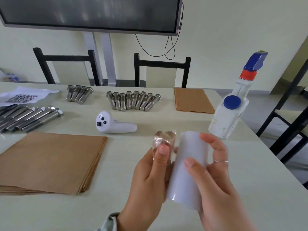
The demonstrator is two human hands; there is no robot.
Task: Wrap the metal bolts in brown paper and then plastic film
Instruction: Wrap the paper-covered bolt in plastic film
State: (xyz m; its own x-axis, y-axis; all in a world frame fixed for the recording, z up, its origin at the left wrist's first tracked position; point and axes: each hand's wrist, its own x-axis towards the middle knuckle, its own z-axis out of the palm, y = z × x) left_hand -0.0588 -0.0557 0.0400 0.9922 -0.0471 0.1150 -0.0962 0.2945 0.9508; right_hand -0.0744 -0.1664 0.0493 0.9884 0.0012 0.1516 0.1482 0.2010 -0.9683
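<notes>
table [150, 214]: we see a pale tabletop filling the lower view; its right edge runs diagonally down past the spray bottle, with open surface in front of and to the right of our hands.
paper stack [50, 161]: a big pile of brown paper sheets lies at the near left, its right edge well apart from our left hand.
small paper stack [193, 100]: a second brown pile sits at the far right, near the table's back edge.
spray bottle [230, 107]: white, with a blue trigger and red collar, upright near the right edge; we cannot read any label.
film roll [188, 165]: our right hand [216, 185] holds this white roll of plastic film, thumb across its front and fingers curled round the far side, a ring on one finger.
wrapped bolt [164, 140]: our left hand [150, 177] pinches it just left of the roll, thumb on top; brown paper shows through clear film.
long bolts [28, 118]: a row at the far left.
short bolts [133, 100]: a row at the back middle, with four more bolts [79, 94] to their left.
controller [113, 123]: white, lying beyond our hands; small digits on it, too blurred to read.
qr sheet [23, 96]: a printed code, far left.
</notes>
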